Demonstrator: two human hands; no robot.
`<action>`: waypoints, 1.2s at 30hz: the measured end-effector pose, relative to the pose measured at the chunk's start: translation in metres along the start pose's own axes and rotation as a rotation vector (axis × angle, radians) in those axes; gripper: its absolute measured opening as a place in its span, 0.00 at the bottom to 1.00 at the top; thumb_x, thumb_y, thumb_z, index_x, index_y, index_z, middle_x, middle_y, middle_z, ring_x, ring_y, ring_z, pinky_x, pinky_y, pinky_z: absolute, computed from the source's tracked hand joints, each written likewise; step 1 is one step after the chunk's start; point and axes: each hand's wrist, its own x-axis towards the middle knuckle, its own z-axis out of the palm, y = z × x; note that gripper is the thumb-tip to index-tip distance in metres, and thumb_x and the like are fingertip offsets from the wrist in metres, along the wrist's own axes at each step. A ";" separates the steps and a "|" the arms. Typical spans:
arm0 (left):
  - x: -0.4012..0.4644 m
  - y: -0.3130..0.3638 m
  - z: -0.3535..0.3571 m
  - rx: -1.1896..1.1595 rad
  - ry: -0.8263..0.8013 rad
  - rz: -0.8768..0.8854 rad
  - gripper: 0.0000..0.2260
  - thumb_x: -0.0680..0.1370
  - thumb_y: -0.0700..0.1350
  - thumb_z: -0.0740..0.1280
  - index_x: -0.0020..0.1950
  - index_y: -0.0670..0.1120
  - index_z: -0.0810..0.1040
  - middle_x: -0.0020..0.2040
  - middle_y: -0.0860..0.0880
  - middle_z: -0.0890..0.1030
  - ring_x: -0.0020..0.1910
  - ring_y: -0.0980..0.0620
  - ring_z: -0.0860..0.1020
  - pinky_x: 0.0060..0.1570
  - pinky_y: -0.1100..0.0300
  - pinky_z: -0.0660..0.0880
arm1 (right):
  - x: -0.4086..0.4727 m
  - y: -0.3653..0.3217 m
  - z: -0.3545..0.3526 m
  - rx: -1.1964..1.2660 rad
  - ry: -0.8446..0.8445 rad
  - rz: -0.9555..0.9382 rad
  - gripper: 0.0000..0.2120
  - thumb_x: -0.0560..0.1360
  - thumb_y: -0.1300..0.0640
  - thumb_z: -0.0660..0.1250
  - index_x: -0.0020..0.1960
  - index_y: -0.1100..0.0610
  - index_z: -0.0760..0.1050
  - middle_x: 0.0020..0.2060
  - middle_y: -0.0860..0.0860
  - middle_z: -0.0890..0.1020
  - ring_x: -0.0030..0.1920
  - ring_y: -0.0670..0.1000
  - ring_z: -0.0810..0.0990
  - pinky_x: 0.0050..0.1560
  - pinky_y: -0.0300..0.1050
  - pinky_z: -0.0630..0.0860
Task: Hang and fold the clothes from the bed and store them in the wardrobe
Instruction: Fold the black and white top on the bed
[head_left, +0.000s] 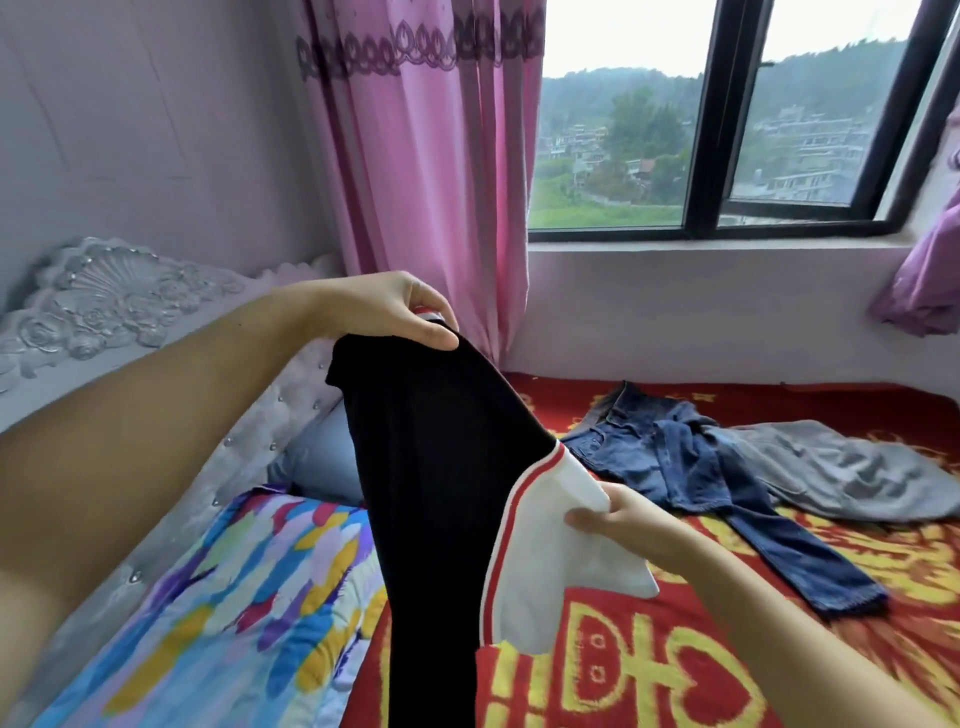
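Observation:
A black garment (441, 467) with a white and red-striped part hangs in the air over the bed. My left hand (395, 306) pinches its upper black edge, raised high near the curtain. My right hand (623, 519) grips the white part lower down at the centre. On the red and yellow bedcover (649, 675) lie blue jeans (691, 467) and a grey garment (841, 473), crumpled at the far right side of the bed.
A colourful patterned quilt (234, 597) lies at the left beside a grey pillow (322, 457) and the silver padded headboard (104, 312). A pink curtain (426, 156) hangs at the window (727, 130) behind the bed. A purple curtain (930, 270) hangs at the far right.

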 end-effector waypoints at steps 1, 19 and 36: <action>-0.004 -0.007 -0.003 0.041 -0.015 -0.049 0.16 0.64 0.66 0.70 0.48 0.61 0.82 0.44 0.67 0.82 0.47 0.73 0.77 0.53 0.63 0.70 | 0.001 0.000 -0.007 0.000 0.016 -0.009 0.05 0.78 0.58 0.68 0.52 0.58 0.78 0.46 0.55 0.83 0.45 0.52 0.82 0.50 0.51 0.78; 0.086 -0.039 0.004 0.251 0.925 -0.087 0.10 0.78 0.52 0.67 0.48 0.47 0.81 0.43 0.46 0.81 0.47 0.42 0.79 0.44 0.54 0.72 | 0.052 -0.031 -0.154 -0.654 0.809 0.004 0.10 0.81 0.55 0.60 0.49 0.60 0.75 0.44 0.63 0.80 0.46 0.64 0.77 0.42 0.51 0.68; 0.012 -0.095 0.375 0.191 0.012 0.472 0.05 0.73 0.47 0.71 0.47 0.48 0.81 0.40 0.52 0.84 0.38 0.51 0.83 0.29 0.61 0.72 | -0.027 0.215 -0.073 -0.594 0.613 0.457 0.08 0.70 0.75 0.62 0.43 0.66 0.78 0.41 0.65 0.80 0.46 0.64 0.78 0.41 0.49 0.64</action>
